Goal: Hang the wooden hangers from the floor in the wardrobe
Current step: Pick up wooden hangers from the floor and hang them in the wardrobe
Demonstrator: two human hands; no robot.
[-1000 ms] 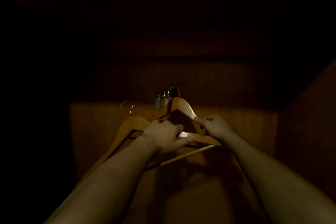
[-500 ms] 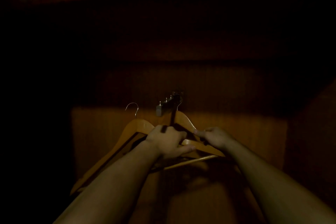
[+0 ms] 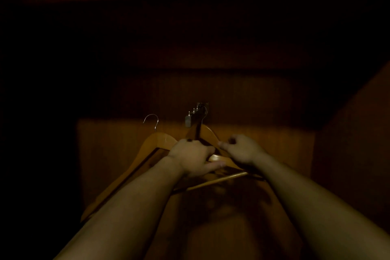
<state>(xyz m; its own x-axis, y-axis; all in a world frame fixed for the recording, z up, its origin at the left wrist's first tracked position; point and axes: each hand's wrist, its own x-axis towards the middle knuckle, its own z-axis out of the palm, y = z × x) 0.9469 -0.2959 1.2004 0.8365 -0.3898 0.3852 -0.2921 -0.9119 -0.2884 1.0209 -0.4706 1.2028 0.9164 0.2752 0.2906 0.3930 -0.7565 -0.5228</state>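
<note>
Left hand [image 3: 193,157] grips a hanger [image 3: 156,143]; right hand [image 3: 242,150] pinches a second hanger [image 3: 209,133] hooked on the rail [image 3: 193,115].

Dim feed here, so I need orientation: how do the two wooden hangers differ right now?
The left wooden hanger has its wire hook free in the air; the right wooden hanger has its hook up at the metal wall rail. The left hand grips the left one; the right hand steadies the right. Both are tan wood.

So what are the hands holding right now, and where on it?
The left hand grips a wooden hanger by its shoulder. The right hand pinches the arm of the second hanger, whose hook is at the rail bracket.
</note>
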